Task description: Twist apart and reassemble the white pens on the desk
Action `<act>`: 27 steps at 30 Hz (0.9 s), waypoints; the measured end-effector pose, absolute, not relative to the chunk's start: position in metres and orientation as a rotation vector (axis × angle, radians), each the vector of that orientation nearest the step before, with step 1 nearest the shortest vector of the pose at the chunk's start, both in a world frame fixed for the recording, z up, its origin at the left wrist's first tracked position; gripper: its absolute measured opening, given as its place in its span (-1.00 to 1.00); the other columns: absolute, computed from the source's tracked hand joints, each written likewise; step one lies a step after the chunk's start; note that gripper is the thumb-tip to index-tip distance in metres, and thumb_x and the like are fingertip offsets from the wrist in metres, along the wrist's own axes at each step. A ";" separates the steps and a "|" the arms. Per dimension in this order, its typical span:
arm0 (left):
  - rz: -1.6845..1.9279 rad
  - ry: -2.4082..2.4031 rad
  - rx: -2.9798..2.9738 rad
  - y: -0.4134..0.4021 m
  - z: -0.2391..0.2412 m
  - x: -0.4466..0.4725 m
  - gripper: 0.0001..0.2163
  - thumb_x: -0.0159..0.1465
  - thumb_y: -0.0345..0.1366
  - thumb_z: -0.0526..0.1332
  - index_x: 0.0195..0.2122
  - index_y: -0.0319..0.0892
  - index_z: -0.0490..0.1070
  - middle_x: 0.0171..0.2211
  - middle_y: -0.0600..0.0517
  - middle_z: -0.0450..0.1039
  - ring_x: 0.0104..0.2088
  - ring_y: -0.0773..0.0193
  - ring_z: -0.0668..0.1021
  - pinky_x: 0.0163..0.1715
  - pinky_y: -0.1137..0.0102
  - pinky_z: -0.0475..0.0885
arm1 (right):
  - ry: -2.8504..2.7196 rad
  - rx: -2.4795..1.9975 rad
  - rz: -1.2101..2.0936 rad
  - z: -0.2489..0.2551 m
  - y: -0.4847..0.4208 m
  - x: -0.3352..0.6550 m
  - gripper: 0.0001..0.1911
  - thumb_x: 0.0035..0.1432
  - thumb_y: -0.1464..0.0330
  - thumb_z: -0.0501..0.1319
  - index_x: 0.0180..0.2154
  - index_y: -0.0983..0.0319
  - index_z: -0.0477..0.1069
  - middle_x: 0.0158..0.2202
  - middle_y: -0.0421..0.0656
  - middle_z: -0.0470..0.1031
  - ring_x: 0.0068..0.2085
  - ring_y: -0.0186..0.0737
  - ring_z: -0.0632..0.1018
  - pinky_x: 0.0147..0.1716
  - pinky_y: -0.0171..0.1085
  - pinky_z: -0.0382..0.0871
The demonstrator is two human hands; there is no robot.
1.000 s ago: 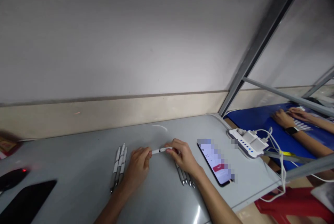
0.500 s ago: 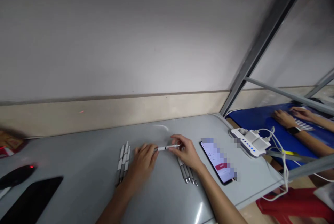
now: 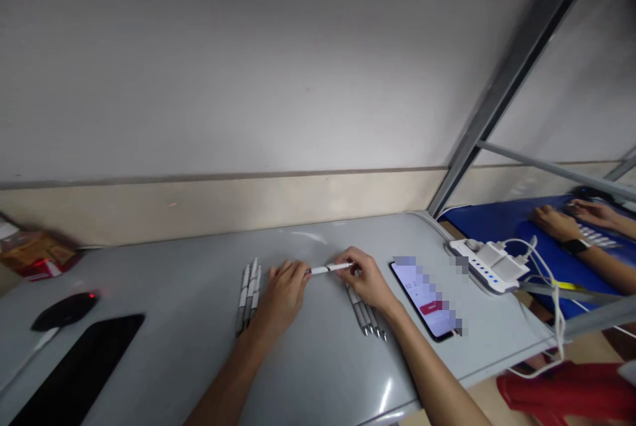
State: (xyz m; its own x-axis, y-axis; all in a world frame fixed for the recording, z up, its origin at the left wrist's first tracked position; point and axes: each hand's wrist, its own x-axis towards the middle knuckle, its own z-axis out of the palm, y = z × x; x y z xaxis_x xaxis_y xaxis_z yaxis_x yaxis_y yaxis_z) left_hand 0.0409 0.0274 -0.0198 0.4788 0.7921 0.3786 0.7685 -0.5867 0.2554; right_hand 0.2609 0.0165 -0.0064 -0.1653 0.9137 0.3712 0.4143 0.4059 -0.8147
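A white pen lies crosswise between my two hands above the grey table. My left hand grips its left end, with the fingertips closed around it. At the other end, the thumb and fingers of my right hand pinch the pen. Several white and grey pens lie side by side just left of my left hand, partly hidden by it. Another row of pens rests under and below my right wrist, grey ends toward me; their upper parts are covered by the hand.
To the right lie a lit phone and a white power strip with cables. On the left are a black tablet-like slab, a dark mouse and a small box. Another person's hands work at a blue table beyond the metal frame.
The camera view has shifted, so the scene sits further right. Both hands keep hold of the pen, and its white barrel now looks more joined between them.
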 end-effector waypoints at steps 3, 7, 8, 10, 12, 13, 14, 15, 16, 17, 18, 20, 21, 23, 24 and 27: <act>0.721 1.422 2.702 0.028 -0.019 0.041 -0.77 0.41 -0.32 -0.08 -0.29 -0.14 0.33 -0.31 0.04 0.43 -0.23 0.20 0.38 -0.27 0.29 0.10 | -1.790 -1.182 0.732 -0.008 0.017 0.261 -0.77 0.21 0.25 0.19 -0.18 0.24 0.47 -0.36 -0.18 0.49 -0.38 -0.30 0.44 -0.41 -0.35 0.25; 0.742 1.466 2.712 0.026 -0.017 0.042 -0.76 0.42 -0.30 -0.07 -0.32 -0.13 0.33 -0.32 0.05 0.44 -0.24 0.21 0.38 -0.29 0.29 0.08 | -1.885 -1.184 0.588 -0.010 0.017 0.259 -0.84 0.22 0.32 0.17 -0.30 0.24 0.48 -0.39 -0.18 0.47 -0.39 -0.29 0.43 -0.38 -0.33 0.25; 0.748 1.473 2.705 0.026 -0.017 0.042 -0.76 0.42 -0.30 -0.07 -0.33 -0.14 0.32 -0.33 0.06 0.44 -0.25 0.21 0.38 -0.29 0.29 0.08 | -1.885 -1.172 0.527 -0.010 0.016 0.258 -0.89 0.19 0.34 0.20 -0.32 0.24 0.47 -0.35 -0.17 0.47 -0.37 -0.29 0.43 -0.37 -0.33 0.26; 0.761 1.477 2.693 0.025 -0.017 0.043 -0.76 0.42 -0.31 -0.07 -0.34 -0.14 0.32 -0.34 0.06 0.45 -0.25 0.22 0.38 -0.29 0.29 0.07 | -1.904 -1.143 0.446 -0.008 0.014 0.256 -0.89 0.15 0.35 0.24 -0.26 0.23 0.45 -0.29 -0.13 0.47 -0.31 -0.26 0.45 -0.32 -0.32 0.30; 0.773 1.468 2.688 0.024 -0.017 0.044 -0.76 0.42 -0.31 -0.07 -0.34 -0.14 0.32 -0.34 0.06 0.45 -0.25 0.23 0.38 -0.29 0.29 0.07 | -1.965 -1.124 0.406 -0.007 0.011 0.254 -0.80 0.18 0.32 0.22 -0.14 0.21 0.44 -0.23 -0.10 0.49 -0.23 -0.22 0.48 -0.22 -0.29 0.32; 0.773 1.457 2.685 0.023 -0.017 0.045 -0.75 0.42 -0.30 -0.09 -0.33 -0.14 0.31 -0.33 0.06 0.45 -0.24 0.23 0.38 -0.28 0.29 0.07 | -2.005 -1.121 0.388 -0.007 0.010 0.253 -0.77 0.22 0.31 0.19 -0.09 0.20 0.43 -0.21 -0.10 0.50 -0.20 -0.21 0.49 -0.17 -0.27 0.31; 0.764 1.448 2.683 0.023 -0.017 0.045 -0.74 0.43 -0.29 -0.10 -0.33 -0.14 0.31 -0.33 0.07 0.45 -0.23 0.24 0.39 -0.27 0.29 0.07 | -2.050 -1.122 0.367 -0.008 0.009 0.252 -0.78 0.26 0.32 0.14 -0.08 0.19 0.43 -0.21 -0.10 0.51 -0.18 -0.21 0.49 -0.15 -0.27 0.31; 0.751 1.444 2.680 0.022 -0.017 0.045 -0.73 0.43 -0.29 -0.12 -0.32 -0.14 0.31 -0.32 0.07 0.45 -0.23 0.24 0.39 -0.26 0.30 0.08 | -2.089 -1.126 0.342 -0.009 0.008 0.251 -0.78 0.29 0.34 0.10 -0.08 0.19 0.44 -0.22 -0.10 0.52 -0.19 -0.21 0.49 -0.15 -0.27 0.30; 0.740 1.448 2.675 0.021 -0.016 0.046 -0.72 0.44 -0.28 -0.13 -0.32 -0.14 0.31 -0.32 0.07 0.45 -0.22 0.24 0.39 -0.26 0.30 0.08 | -2.121 -1.134 0.310 -0.011 0.008 0.250 -0.79 0.29 0.38 0.08 -0.11 0.20 0.44 -0.24 -0.11 0.52 -0.21 -0.22 0.49 -0.17 -0.28 0.30; 0.726 1.452 2.669 0.021 -0.016 0.046 -0.71 0.44 -0.27 -0.14 -0.32 -0.13 0.31 -0.32 0.08 0.45 -0.22 0.23 0.39 -0.26 0.30 0.08 | -2.142 -1.143 0.272 -0.012 0.008 0.250 -0.81 0.27 0.42 0.08 -0.14 0.21 0.44 -0.26 -0.11 0.50 -0.23 -0.22 0.48 -0.20 -0.29 0.30; 0.715 1.454 2.664 0.020 -0.016 0.047 -0.71 0.44 -0.26 -0.15 -0.30 -0.13 0.32 -0.32 0.08 0.45 -0.22 0.23 0.40 -0.26 0.30 0.09 | -2.150 -1.154 0.231 -0.014 0.009 0.249 -0.82 0.24 0.46 0.10 -0.17 0.22 0.44 -0.27 -0.11 0.49 -0.25 -0.23 0.47 -0.23 -0.30 0.29; 0.700 1.435 2.659 0.019 -0.016 0.048 -0.71 0.43 -0.23 -0.14 -0.25 -0.11 0.34 -0.30 0.07 0.45 -0.19 0.21 0.40 -0.24 0.30 0.11 | -2.143 -1.188 0.151 -0.016 0.009 0.247 -0.79 0.16 0.55 0.12 -0.20 0.23 0.43 -0.27 -0.11 0.44 -0.28 -0.24 0.45 -0.28 -0.32 0.28; 0.695 1.418 2.660 0.018 -0.016 0.049 -0.72 0.43 -0.22 -0.14 -0.22 -0.10 0.35 -0.28 0.07 0.46 -0.17 0.20 0.40 -0.22 0.29 0.12 | -2.136 -1.209 0.119 -0.017 0.009 0.246 -0.77 0.14 0.57 0.12 -0.21 0.22 0.42 -0.26 -0.11 0.43 -0.29 -0.25 0.44 -0.30 -0.32 0.27; 0.686 1.397 2.665 0.017 -0.017 0.049 -0.73 0.43 -0.20 -0.13 -0.17 -0.08 0.35 -0.24 0.04 0.46 -0.14 0.19 0.40 -0.19 0.28 0.13 | -2.129 -1.238 0.094 -0.017 0.008 0.245 -0.75 0.14 0.56 0.13 -0.15 0.21 0.41 -0.21 -0.10 0.41 -0.29 -0.25 0.44 -0.30 -0.32 0.28; 0.685 1.395 2.666 0.017 -0.018 0.050 -0.73 0.42 -0.20 -0.13 -0.16 -0.08 0.35 -0.21 0.03 0.46 -0.13 0.18 0.40 -0.17 0.27 0.14 | -2.129 -1.245 0.098 -0.017 0.007 0.244 -0.74 0.16 0.52 0.14 -0.10 0.21 0.40 -0.19 -0.09 0.40 -0.28 -0.25 0.45 -0.29 -0.32 0.29; 0.689 1.398 2.673 0.018 -0.021 0.050 -0.73 0.42 -0.21 -0.13 -0.18 -0.10 0.34 -0.20 0.03 0.46 -0.13 0.18 0.39 -0.18 0.28 0.13 | -2.180 -1.229 0.121 -0.016 0.006 0.242 -0.77 0.27 0.40 0.11 -0.06 0.23 0.42 -0.20 -0.06 0.44 -0.24 -0.23 0.48 -0.22 -0.30 0.30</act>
